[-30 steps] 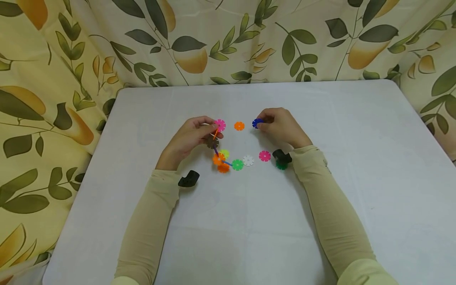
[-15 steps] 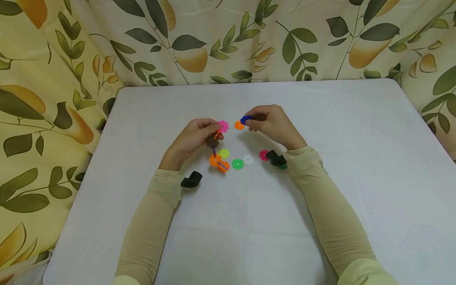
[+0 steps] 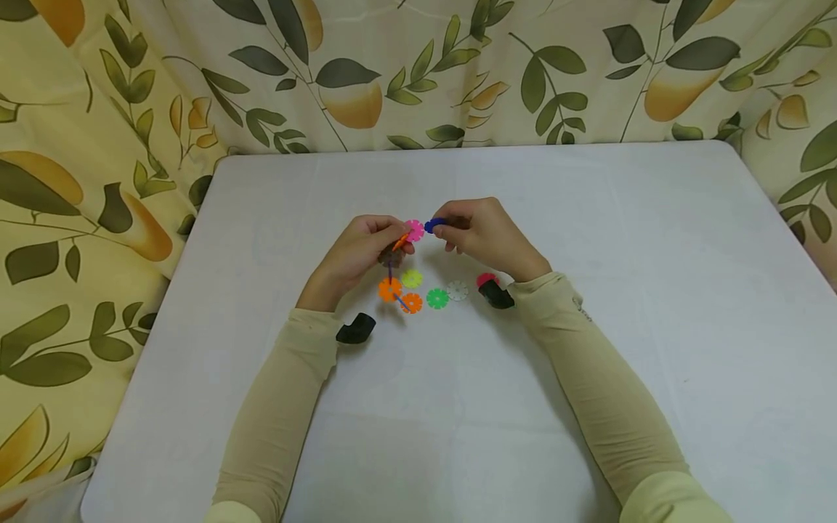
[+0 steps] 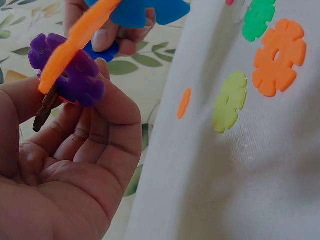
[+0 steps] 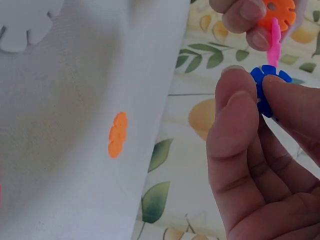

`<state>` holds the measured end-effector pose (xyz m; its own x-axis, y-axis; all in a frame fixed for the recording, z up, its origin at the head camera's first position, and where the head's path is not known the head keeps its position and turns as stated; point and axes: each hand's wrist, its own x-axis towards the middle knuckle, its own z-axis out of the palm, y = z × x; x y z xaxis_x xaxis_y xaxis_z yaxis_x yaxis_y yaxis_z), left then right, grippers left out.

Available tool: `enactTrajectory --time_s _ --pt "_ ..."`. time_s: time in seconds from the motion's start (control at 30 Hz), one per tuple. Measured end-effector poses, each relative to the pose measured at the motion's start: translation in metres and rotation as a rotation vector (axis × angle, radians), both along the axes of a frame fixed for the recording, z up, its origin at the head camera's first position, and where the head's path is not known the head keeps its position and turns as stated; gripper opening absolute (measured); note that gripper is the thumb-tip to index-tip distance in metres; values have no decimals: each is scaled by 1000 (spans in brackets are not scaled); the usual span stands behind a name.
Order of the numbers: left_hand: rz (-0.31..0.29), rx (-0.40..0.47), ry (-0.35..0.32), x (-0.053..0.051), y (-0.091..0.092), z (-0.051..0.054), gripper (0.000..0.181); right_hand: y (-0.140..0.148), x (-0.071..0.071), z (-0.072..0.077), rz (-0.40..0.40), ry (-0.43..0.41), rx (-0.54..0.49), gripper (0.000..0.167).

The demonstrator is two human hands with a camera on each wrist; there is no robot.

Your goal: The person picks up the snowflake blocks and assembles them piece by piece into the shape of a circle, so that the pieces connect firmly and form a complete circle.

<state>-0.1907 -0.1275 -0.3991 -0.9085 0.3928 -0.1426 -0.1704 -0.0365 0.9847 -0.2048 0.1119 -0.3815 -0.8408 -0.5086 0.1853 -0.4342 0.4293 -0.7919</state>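
My left hand (image 3: 356,250) grips a chain of slotted flower-shaped plastic discs. At its upper end is a pink disc (image 3: 415,230), joined to an orange disc (image 5: 285,12). Below hang a brown disc (image 4: 46,107), a purple disc (image 4: 82,82), another orange disc (image 3: 390,289) and a light blue disc (image 4: 150,12). My right hand (image 3: 477,229) pinches a dark blue disc (image 5: 265,73) between thumb and fingers. Its edge is close to the pink disc's edge; I cannot tell whether they touch.
On the white table (image 3: 418,436) lie loose discs: yellow-green (image 3: 411,278), orange (image 3: 413,303), green (image 3: 437,298), white (image 3: 457,291) and deep pink (image 3: 487,278). Another orange disc (image 5: 118,135) shows in the wrist views. Black camera pieces (image 3: 356,329) sit at both wrists. A patterned curtain (image 3: 418,73) hangs behind.
My right hand has carried the dark blue disc leftward, over the loose orange disc, up to the pink one. My left hand has shifted slightly right; the chain's lower end has swung left.
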Motion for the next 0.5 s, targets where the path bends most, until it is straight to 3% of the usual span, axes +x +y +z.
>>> enactTrajectory --time_s 0.5 --pt "14 -4 -11 -1 0 -1 30 -6 0 -1 18 57 24 8"
